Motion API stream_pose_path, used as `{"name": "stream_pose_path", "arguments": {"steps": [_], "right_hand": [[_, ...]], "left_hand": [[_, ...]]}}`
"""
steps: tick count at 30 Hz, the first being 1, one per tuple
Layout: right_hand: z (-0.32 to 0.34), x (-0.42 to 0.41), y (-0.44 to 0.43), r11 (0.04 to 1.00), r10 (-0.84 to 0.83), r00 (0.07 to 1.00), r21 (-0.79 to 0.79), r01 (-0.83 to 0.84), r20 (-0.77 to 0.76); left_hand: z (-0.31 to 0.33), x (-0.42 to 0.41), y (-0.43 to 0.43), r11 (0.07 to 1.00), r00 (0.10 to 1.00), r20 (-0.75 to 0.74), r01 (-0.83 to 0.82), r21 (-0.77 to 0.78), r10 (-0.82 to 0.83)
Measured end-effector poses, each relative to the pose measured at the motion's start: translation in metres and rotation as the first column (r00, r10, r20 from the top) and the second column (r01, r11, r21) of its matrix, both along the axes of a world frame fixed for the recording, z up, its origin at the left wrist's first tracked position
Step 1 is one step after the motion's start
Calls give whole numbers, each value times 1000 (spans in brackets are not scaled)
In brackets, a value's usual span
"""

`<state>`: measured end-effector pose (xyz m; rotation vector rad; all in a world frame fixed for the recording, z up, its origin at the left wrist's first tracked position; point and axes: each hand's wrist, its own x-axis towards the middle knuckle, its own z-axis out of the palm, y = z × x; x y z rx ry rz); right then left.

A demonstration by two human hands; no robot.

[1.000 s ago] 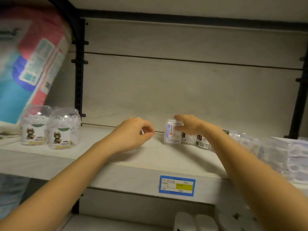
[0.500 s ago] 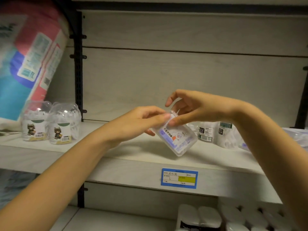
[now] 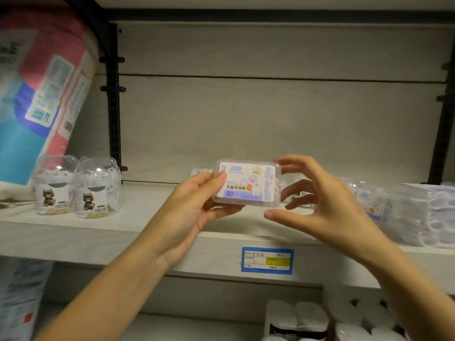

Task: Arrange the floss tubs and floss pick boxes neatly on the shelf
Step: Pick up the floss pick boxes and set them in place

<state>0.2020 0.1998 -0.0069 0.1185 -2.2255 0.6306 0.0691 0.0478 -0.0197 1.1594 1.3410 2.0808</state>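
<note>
Left hand [image 3: 194, 205] fingers [image 3: 221, 210] are curled under the small clear plastic floss pick box with the purple-and-white label [image 3: 247, 184], thumb pinching its left front edge. Right hand [image 3: 327, 207] is loose, fingers [image 3: 293, 159] spread around the box's right end, gripping nothing. The box is up in the air, label facing out, above the pale wooden shelf [image 3: 123, 232]. Two clear domed floss tubs [image 3: 76, 190] sit far left on it.
</note>
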Motion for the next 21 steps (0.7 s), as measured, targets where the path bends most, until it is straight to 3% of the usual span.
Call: {"name": "stream_pose_path", "arguments": {"steps": [3,5,8,14,17,21], "right_hand": [[-2,2,-1,999,-14,999,-33,12,-43],[-2,5,-2,999,-18,1000,-50,17,-20],[-4,15,-5,994,-26,1000,-102,25,-9],[-14,60,9,966,-22,1000,-257,20,-6],[-16,89,28,967,-51,998,-252,41,-33],[-19,127,57,974,-77,995,-217,60,-67]], "left_hand": [[0,3,-2,999,997,-69,-28,-44,25],[1,4,-4,988,972,-203,-133,-76,115],[2,6,-7,966,885,-421,-250,-66,201],[6,35,8,985,680,-723,-171,1,119],[3,51,30,977,587,-793,-209,46,163],[0,83,61,964,582,-779,-243,105,232]]}}
